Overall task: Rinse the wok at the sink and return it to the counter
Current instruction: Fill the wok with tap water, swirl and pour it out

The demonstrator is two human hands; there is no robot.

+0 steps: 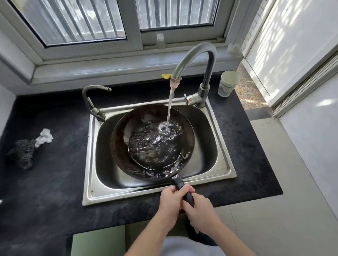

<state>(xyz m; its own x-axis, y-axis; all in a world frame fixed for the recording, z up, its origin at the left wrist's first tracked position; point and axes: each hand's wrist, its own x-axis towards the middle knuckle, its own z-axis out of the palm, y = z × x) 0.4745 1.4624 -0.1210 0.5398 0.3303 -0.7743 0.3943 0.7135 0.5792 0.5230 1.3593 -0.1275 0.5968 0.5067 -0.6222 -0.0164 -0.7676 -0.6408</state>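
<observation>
- The wok (137,129) sits inside the steel sink (224,164), its bowl under the running stream (169,110) from the tall faucet (196,57); churning water (155,144) fills the bottom of the bowl.
- Its long axis runs from the bowl toward the person: the black handle (179,182) crosses the sink's near rim and points back and slightly to the right, ending between the hands.
- The wok lies straight ahead of the hands, away from the body, so any lift or tip pivots on that handle with the whole wet weight out in front.
- The left hand (172,204) is clenched around the handle higher up, nearer the bowl; the right hand (202,213) is wrapped around the handle's near end, just behind and touching the left. Both are grasping the handle, neither is free.
- In my judgement the rinse is under way and the water has yet to be poured out; tipping away or sideways into the basin looks the safer course, since the load is heavy and may slosh.
- The dark counter (55,171) surrounds the sink: the broad stretch to the left holds a dark scrubber (23,153) and a crumpled white tissue (45,136), with open room nearer the front edge.
- A small second tap (94,100) stands at the sink's back-left corner, near the wok's rim.
- A paper cup (228,82) stands at the back right, beside the faucet base, on a narrower strip of counter.
- A barred window (120,15) backs the scene.
</observation>
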